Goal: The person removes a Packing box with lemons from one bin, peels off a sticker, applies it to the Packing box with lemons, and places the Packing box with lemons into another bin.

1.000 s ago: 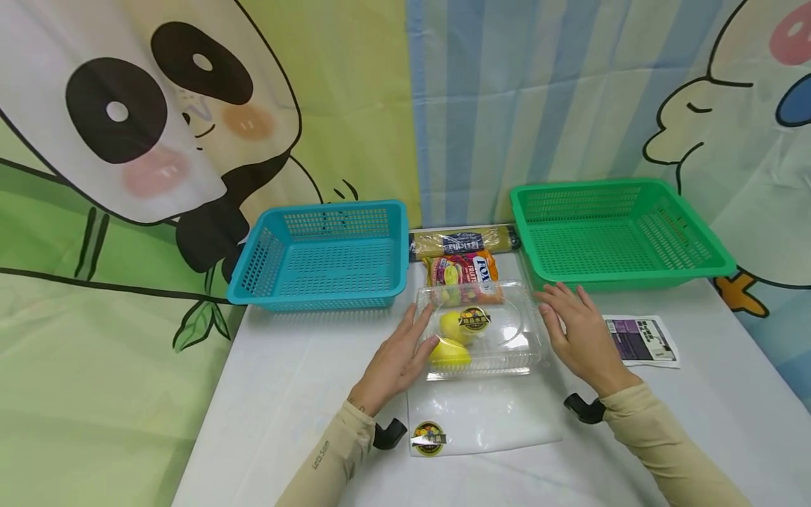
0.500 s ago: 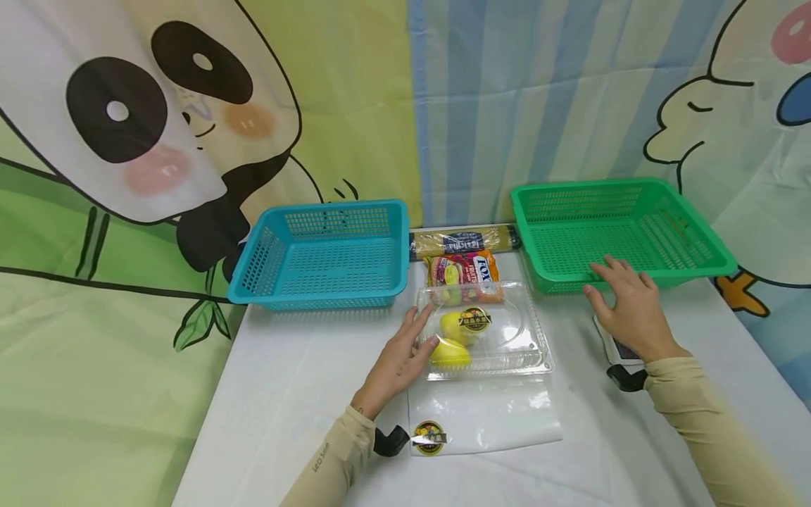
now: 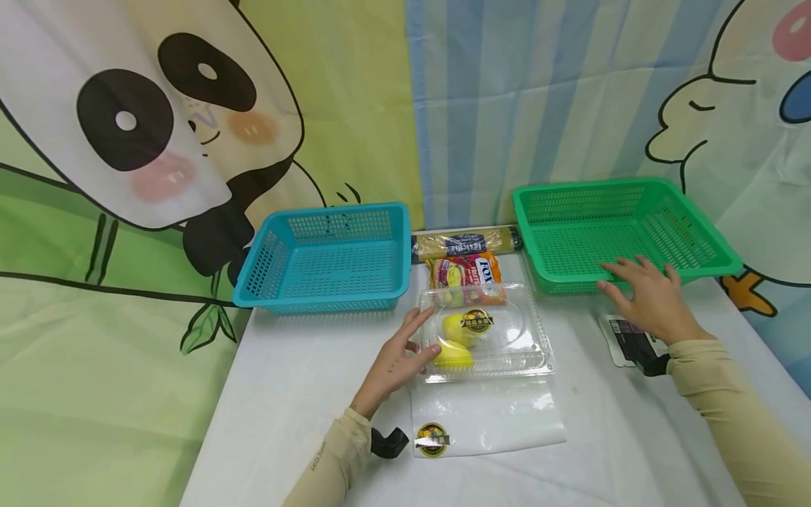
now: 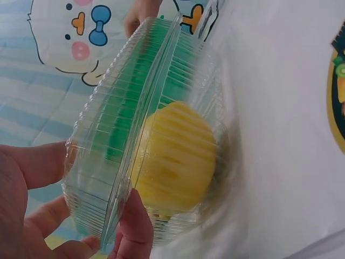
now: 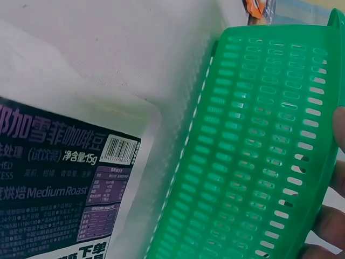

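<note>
On my remote feed, a blue perforated plastic basket (image 3: 342, 271) sits farthest left, its slotted floor in view, at ten o'clock from a transparent ribbed plastic clamshell box (image 3: 519, 338). At the box's nine o'clock side the left hand (image 3: 393, 360) rests, fingers spread along the edge without a visible pinch, probably to steady it. Inside the box lie two rounded yellow fruits (image 3: 455, 353), seen through the clear plastic. At twelve o'clock are a long golden pasta packet (image 3: 465, 243) and, nearer, a shiny red-and-orange candy bag (image 3: 465, 271), perhaps lined up to fit between the baskets. At six o'clock lies a flat glossy plastic sheet (image 3: 488, 415) with a round sticker. At three o'clock, under the right wrist, lies a white-and-purple coffee pouch (image 5: 70, 178). At two o'clock, the right hand (image 3: 655, 299) rests spread fingers over the near rim of a green perforated plastic basket (image 3: 583, 246), presumably for purchase; its slotted floor shows.
</note>
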A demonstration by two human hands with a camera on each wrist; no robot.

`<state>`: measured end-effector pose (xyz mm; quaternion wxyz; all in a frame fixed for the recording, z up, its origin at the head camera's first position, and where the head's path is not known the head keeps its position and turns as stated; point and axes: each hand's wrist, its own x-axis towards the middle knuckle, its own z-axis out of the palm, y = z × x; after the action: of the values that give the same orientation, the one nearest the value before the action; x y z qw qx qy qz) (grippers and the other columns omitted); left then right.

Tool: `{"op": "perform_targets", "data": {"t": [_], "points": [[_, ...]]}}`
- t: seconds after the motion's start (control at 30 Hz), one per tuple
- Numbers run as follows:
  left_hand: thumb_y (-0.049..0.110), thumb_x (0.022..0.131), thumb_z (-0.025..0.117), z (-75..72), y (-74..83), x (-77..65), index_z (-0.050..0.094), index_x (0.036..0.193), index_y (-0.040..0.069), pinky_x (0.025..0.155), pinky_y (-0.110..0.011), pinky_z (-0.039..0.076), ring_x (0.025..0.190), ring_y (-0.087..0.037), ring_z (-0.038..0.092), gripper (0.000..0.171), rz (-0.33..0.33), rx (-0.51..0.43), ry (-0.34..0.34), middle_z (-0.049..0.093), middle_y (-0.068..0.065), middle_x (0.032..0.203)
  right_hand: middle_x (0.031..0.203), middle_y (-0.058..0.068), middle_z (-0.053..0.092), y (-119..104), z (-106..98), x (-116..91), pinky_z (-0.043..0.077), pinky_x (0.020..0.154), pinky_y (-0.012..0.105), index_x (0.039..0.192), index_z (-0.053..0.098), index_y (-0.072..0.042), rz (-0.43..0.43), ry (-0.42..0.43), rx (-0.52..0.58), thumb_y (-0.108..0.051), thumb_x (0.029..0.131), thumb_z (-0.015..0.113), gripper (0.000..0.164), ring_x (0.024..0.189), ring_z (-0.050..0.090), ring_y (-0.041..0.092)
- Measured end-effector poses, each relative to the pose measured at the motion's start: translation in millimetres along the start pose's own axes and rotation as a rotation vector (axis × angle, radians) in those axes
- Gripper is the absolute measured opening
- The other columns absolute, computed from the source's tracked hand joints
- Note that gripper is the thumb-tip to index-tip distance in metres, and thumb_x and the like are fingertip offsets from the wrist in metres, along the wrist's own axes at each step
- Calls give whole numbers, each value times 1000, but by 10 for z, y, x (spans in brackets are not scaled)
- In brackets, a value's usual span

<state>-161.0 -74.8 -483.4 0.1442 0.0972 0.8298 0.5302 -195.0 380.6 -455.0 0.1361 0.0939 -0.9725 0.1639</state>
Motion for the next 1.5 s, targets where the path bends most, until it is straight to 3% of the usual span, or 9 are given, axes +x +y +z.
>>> {"op": "perform_targets", "data": {"t": [0.4,0.63,1.13,1.5], "points": [[30,87,81,8,-45,11,57,141,39,61,-28,51,82,-21,53,61,-14,-121,59,28,-1,167,128,30,63,39,-29,19,19,106,81,128,67,-5,-34,13,23,-31,100,64,38,122,50,53],[23,84,83,8,-58,14,60,138,33,55,-24,47,72,-18,50,60,-13,-181,62,29,-1,167,127,32,63,27,-13,4,13,110,81,128,67,-3,-16,16,44,-30,100,65,39,122,48,55],[-1,86,74,27,-93,-58,57,142,25,62,-25,58,68,-13,52,64,14,-352,48,21,1,169,128,33,62,28,26,-5,6,111,82,128,66,-2,-10,17,58,-27,100,64,37,123,47,56],[-2,86,74,-2,60,-100,56,143,26,66,-26,60,71,-13,53,66,20,-431,46,22,6,168,129,33,61,28,31,-2,7,111,82,128,66,-3,-8,21,56,-28,101,63,37,123,46,56]]}}
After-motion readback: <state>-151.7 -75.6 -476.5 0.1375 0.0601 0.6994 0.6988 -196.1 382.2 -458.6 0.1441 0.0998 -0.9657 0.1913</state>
